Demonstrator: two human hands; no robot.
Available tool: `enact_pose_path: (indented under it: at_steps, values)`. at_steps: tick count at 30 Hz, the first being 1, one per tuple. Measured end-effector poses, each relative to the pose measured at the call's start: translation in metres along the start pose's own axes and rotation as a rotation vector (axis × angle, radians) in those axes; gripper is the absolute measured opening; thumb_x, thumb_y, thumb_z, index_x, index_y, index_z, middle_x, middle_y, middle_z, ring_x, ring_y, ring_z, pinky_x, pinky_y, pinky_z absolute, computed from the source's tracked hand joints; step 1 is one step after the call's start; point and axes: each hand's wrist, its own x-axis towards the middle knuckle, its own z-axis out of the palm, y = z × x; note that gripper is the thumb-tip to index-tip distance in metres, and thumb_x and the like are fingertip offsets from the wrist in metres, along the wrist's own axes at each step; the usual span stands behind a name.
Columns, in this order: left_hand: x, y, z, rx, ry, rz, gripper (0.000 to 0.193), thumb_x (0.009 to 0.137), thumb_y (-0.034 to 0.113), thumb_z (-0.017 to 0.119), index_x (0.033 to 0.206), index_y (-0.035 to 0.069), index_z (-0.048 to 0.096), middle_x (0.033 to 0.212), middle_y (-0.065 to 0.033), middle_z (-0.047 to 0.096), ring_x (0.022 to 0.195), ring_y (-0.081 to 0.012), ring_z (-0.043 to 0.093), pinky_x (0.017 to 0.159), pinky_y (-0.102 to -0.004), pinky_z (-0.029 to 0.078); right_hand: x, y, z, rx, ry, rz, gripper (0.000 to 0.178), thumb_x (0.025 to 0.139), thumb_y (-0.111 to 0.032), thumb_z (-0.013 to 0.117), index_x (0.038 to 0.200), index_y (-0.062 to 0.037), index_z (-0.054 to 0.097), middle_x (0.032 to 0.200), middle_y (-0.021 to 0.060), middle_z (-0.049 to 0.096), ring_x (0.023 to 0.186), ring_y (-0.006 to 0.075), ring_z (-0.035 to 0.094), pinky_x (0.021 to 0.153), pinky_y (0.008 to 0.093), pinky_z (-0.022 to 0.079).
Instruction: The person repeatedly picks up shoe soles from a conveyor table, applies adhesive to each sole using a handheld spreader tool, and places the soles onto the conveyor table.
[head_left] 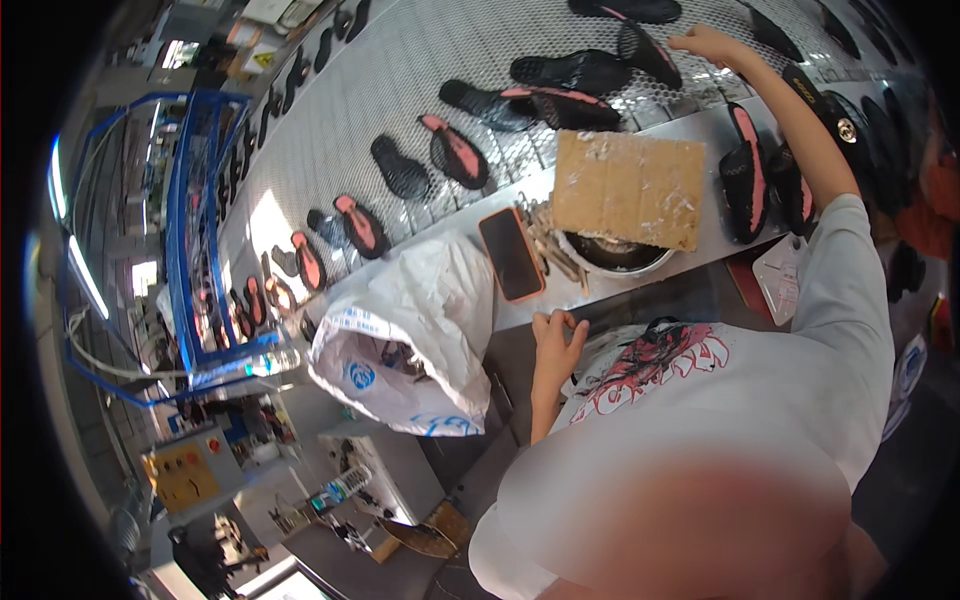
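Note:
My right hand (708,46) reaches far across a mesh conveyor with its index finger stretched out, next to a black shoe piece (648,56). Nothing shows in its fingers; whether the fingertip touches the piece I cannot tell. My left hand (558,338) hovers by the near edge of the metal ledge (515,318), its fingers loosely bent and apart, holding nothing. Close to it lies a phone (511,255) with an orange-red rim. A brown cardboard sheet (628,190) partly covers a round metal bowl (625,258); several thin sticks (560,255) lie beside the bowl.
Black soles and pink-lined sandals (455,152) lie scattered over the mesh conveyor (400,90). More pink-lined sandals (742,175) rest on the ledge's right part. A white woven sack (430,300) gapes at the ledge's left. Beyond it stands a blue metal frame (180,230).

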Motion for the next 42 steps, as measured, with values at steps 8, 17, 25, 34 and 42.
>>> enact_pose_path:
  at_steps: [8,17,25,34,42]
  values:
    - [0.002,0.01,0.002,0.174,-0.006,0.042,0.028,0.076,0.02,0.07,0.084,0.003,0.049,0.085,-0.0167,0.038,0.083,-0.0317,0.038,0.075,-0.0392,0.035,-0.013,0.067,-0.115,0.432,0.278,-0.871,0.023,0.074,-0.02,0.058,0.08,0.0002,0.066,0.084,0.0231,0.064,0.081,0.0381,0.064,0.069,0.0467,0.05]
    - [-0.001,0.014,0.007,0.243,0.005,-0.008,0.032,0.074,0.022,0.072,0.083,0.002,0.048,0.084,-0.0174,0.038,0.082,-0.0316,0.037,0.073,-0.0392,0.035,0.018,0.157,-0.115,-0.874,0.553,0.181,0.028,0.085,-0.02,0.051,0.108,-0.0056,0.057,0.097,0.0192,0.064,0.088,0.0375,0.062,0.074,0.0488,0.049]
    - [0.0,0.01,0.006,0.241,-0.015,0.028,0.032,0.074,0.022,0.072,0.083,0.002,0.048,0.086,-0.0178,0.038,0.083,-0.0322,0.039,0.074,-0.0392,0.036,0.024,0.145,-0.124,-0.784,0.618,-0.075,0.029,0.081,-0.017,0.055,0.105,-0.0024,0.06,0.096,0.0228,0.063,0.093,0.0401,0.06,0.081,0.0497,0.047]
    - [0.0,0.013,0.0,0.246,0.019,0.116,0.031,0.075,0.021,0.071,0.082,0.002,0.048,0.086,-0.0168,0.038,0.082,-0.0324,0.042,0.073,-0.0389,0.038,0.012,0.137,-0.113,-0.704,0.754,-0.143,0.025,0.083,-0.019,0.057,0.099,0.0007,0.061,0.085,0.0167,0.065,0.079,0.0318,0.064,0.071,0.0416,0.049]
    - [0.036,0.085,-0.059,-0.391,-0.003,0.407,0.022,0.088,0.016,0.058,0.102,-0.001,0.058,0.115,-0.0241,0.052,0.108,-0.0284,0.051,0.091,-0.0335,0.039,-0.169,-0.083,-0.046,0.158,0.376,-0.458,0.021,0.085,-0.024,0.065,0.088,-0.0033,0.06,0.073,-0.0053,0.051,0.067,0.003,0.042,0.06,0.019,0.034]
